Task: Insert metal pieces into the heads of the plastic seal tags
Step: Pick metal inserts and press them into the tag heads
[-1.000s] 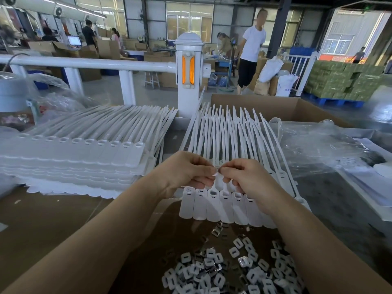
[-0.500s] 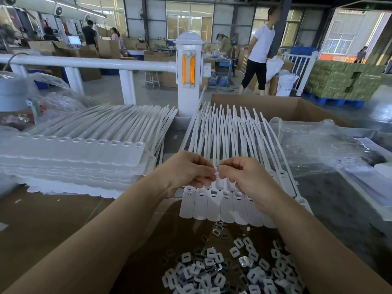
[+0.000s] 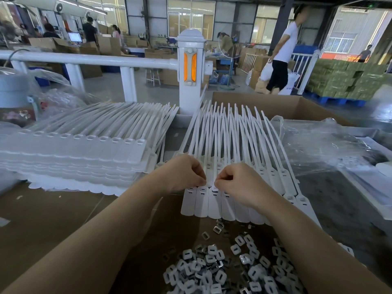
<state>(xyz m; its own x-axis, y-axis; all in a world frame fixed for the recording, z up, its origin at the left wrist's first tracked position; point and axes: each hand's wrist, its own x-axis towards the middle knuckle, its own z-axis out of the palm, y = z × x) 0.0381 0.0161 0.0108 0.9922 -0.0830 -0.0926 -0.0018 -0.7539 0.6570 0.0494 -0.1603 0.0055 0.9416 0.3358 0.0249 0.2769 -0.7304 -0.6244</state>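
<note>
Over the seal tags (image 3: 214,200), both hands (image 3: 184,174) (image 3: 237,183) stay pinched together as before, fingertips lower.

tag stack (image 3: 70,158) crowds left, right likelier passable

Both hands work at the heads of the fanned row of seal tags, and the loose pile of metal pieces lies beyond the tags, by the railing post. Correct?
Not quite. In the head view the pile of metal pieces lies nearer the person than the tag row, between the forearms.

We note a white railing post (image 3: 192,66) far centre, a cardboard box (image 3: 282,107) right, green stacked cartons (image 3: 343,81) far right.
</note>
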